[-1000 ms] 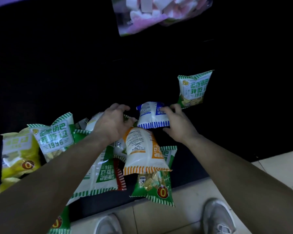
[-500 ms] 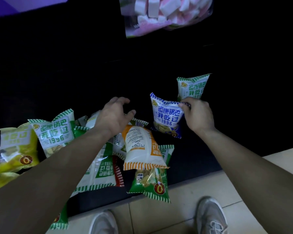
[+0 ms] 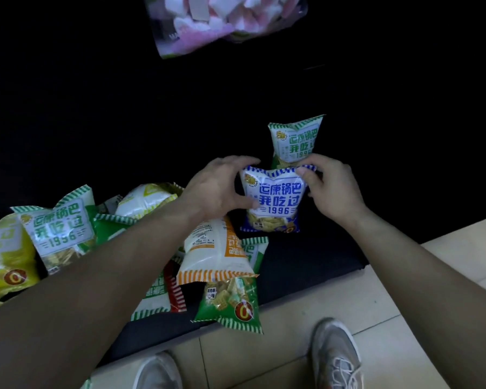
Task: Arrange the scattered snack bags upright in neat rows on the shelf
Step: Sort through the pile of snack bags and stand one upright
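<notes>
A blue-striped snack bag (image 3: 275,200) stands upright on the dark shelf (image 3: 306,259), its printed face toward me. My left hand (image 3: 216,186) cups its left side. My right hand (image 3: 331,186) pinches its top right corner. Directly behind it stands an upright green-striped bag (image 3: 295,141). To the left lies a loose pile: an orange-striped bag (image 3: 216,248) face down, a green bag (image 3: 230,301) at the shelf's front edge, a green-striped bag (image 3: 59,226) and a yellow bag (image 3: 6,256).
A clear bag of pink and white marshmallows (image 3: 222,21) hangs above, at the top of the view. The back of the shelf is dark. Beige floor tiles (image 3: 390,290) run below the shelf edge, with my two grey shoes (image 3: 334,355) on them.
My right hand turned the blue bag upright and set it in front of the green-striped bag. My left hand left the pile and moved right onto the blue bag's side.
</notes>
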`<action>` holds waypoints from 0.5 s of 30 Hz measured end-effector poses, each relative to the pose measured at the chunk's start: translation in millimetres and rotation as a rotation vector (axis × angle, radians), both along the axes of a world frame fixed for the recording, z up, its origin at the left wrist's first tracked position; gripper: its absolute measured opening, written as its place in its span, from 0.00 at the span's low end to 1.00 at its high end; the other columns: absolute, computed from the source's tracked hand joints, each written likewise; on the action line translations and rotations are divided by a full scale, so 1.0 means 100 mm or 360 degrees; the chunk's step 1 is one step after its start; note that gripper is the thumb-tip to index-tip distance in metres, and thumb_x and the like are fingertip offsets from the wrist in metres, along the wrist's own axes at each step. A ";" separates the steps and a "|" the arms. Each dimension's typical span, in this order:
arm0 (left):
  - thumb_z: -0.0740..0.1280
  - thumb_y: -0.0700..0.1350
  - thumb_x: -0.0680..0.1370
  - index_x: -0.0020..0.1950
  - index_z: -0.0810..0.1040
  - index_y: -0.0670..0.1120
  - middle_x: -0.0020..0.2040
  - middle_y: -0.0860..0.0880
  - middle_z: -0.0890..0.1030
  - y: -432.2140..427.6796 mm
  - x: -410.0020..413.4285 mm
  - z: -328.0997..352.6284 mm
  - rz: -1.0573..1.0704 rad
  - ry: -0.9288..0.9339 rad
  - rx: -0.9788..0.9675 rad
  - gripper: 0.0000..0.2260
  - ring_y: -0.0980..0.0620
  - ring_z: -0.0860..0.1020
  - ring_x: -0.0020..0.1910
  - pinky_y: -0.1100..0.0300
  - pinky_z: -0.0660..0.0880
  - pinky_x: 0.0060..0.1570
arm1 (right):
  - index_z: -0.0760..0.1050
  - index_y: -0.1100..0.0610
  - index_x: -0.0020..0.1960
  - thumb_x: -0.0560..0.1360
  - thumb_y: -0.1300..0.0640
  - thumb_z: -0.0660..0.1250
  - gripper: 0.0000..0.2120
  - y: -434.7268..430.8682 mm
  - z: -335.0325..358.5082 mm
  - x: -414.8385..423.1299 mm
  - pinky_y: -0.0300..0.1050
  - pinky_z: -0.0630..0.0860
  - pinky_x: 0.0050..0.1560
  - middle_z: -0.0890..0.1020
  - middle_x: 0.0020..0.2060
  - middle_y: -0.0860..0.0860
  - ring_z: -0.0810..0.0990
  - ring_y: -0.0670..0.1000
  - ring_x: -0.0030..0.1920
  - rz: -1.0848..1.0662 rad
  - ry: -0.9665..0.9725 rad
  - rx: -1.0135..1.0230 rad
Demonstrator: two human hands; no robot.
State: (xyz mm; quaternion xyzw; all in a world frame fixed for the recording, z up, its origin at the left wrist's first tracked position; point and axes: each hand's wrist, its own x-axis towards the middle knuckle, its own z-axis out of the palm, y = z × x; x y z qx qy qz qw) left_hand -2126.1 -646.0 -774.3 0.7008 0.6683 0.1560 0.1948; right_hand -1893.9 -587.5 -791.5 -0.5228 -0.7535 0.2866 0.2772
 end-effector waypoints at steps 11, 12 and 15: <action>0.79 0.53 0.67 0.51 0.78 0.54 0.45 0.51 0.81 0.26 0.56 -0.11 0.0193 -0.0030 -0.0038 0.16 0.53 0.79 0.42 0.57 0.76 0.39 | 0.66 0.52 0.73 0.80 0.45 0.64 0.24 -0.14 -0.13 0.50 0.48 0.76 0.55 0.79 0.59 0.47 0.80 0.50 0.54 -0.0206 -0.0135 -0.0195; 0.79 0.53 0.68 0.51 0.78 0.53 0.44 0.51 0.81 0.31 0.60 -0.12 0.0225 -0.0023 -0.0025 0.16 0.53 0.79 0.41 0.58 0.75 0.37 | 0.67 0.53 0.73 0.80 0.47 0.64 0.24 -0.17 -0.19 0.57 0.49 0.76 0.57 0.79 0.60 0.49 0.79 0.52 0.57 -0.0220 -0.0237 -0.0237; 0.79 0.52 0.69 0.50 0.76 0.53 0.42 0.52 0.78 0.51 0.69 -0.15 0.0325 -0.0071 0.0027 0.16 0.53 0.77 0.39 0.60 0.69 0.34 | 0.69 0.53 0.70 0.80 0.48 0.63 0.21 -0.27 -0.36 0.73 0.50 0.76 0.58 0.77 0.63 0.53 0.77 0.55 0.61 -0.0130 -0.0585 -0.0406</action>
